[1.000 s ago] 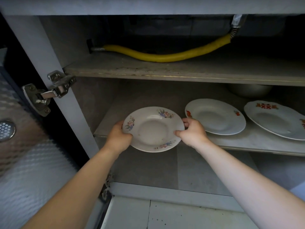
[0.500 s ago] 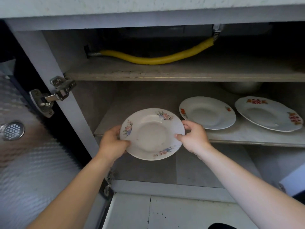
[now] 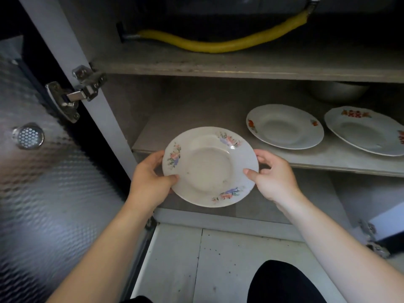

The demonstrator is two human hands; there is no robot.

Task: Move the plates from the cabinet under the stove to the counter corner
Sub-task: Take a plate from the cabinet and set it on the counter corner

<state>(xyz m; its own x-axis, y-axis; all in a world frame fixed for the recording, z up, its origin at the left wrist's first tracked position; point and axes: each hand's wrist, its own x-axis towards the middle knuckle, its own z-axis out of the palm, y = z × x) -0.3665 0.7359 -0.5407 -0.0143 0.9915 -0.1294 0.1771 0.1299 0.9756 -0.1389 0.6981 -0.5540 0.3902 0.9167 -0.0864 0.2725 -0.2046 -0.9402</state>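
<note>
A white deep plate with pink and blue flowers (image 3: 207,167) hangs in front of the cabinet's middle shelf (image 3: 317,164), clear of its front edge. My left hand (image 3: 150,178) grips its left rim and my right hand (image 3: 273,176) grips its right rim. Two more white plates lie on that shelf to the right: one with small red flowers (image 3: 284,126), and one with red berry clusters (image 3: 367,131) at the far right, partly cut off by the frame.
A yellow gas hose (image 3: 220,45) lies on the upper shelf. A grey metal bowl (image 3: 336,90) sits behind the plates. The open cabinet door (image 3: 43,182) with its hinge (image 3: 74,95) stands at the left. White floor tiles (image 3: 218,265) lie below, with my dark knee (image 3: 282,283).
Both hands have drawn the flowered plate out from the shelf toward me and slightly lower. The two other plates have not moved.
</note>
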